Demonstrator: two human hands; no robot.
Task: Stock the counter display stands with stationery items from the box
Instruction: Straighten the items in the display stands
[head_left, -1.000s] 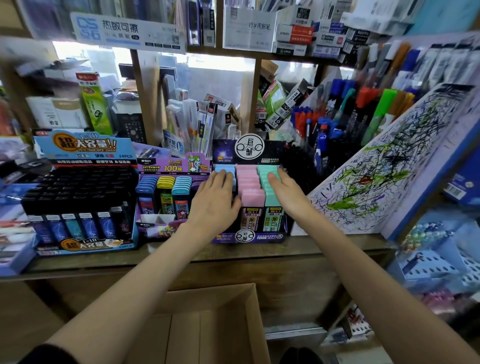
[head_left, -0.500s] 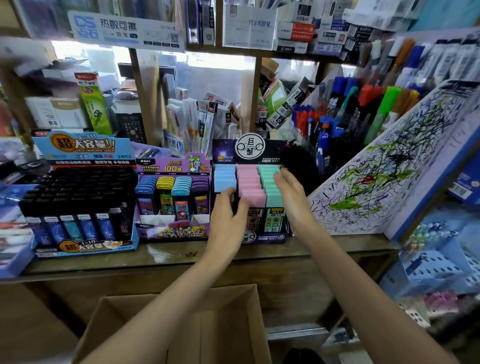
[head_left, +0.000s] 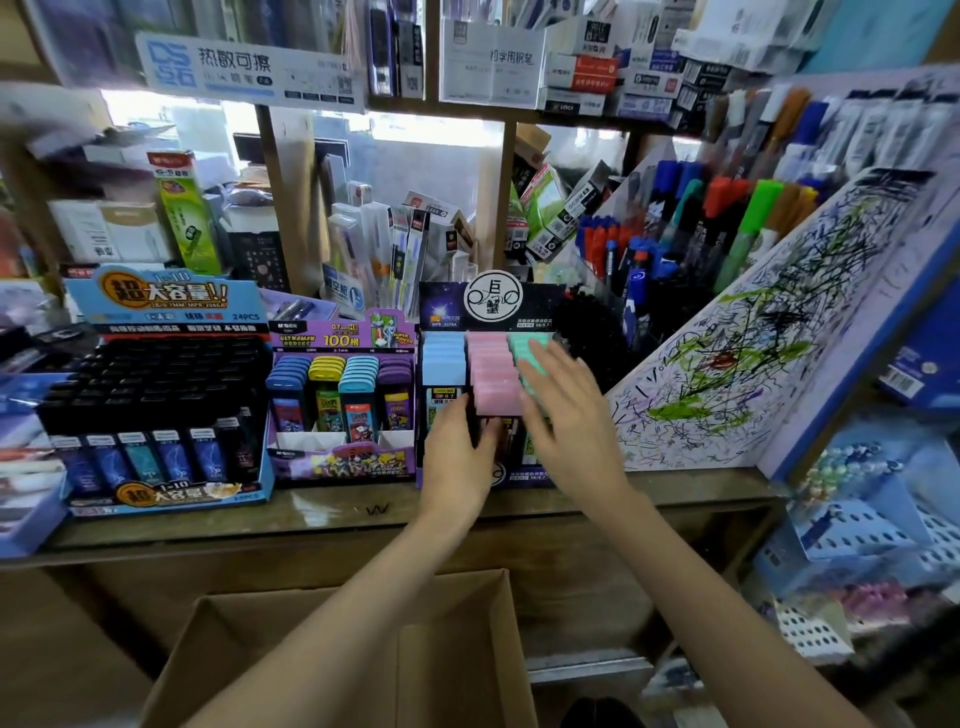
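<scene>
A dark display stand (head_left: 540, 306) on the wooden counter (head_left: 311, 514) holds three rows of lead cases: blue (head_left: 444, 358), pink (head_left: 493, 374) and green (head_left: 527, 343). My left hand (head_left: 457, 462) rests against the stand's front. Its fingers point up at the foremost blue case and its thumb touches the front of the pink row. My right hand (head_left: 571, 421) lies flat with straight fingers over the green row, slightly blurred, and covers most of it. An open cardboard box (head_left: 452, 649) sits below the counter; my forearms hide much of its inside.
Left of the stand are a purple display of coloured lead cases (head_left: 343, 395) and a blue display of black cases (head_left: 156, 395). A scribbled test pad (head_left: 753, 364) leans at the right beside marker pens (head_left: 701, 234). Stocked shelves rise behind, and blue baskets (head_left: 872, 530) stand lower right.
My left hand came down from the top of the blue row to the stand's front. My right hand slid from the stand's right side onto the green row.
</scene>
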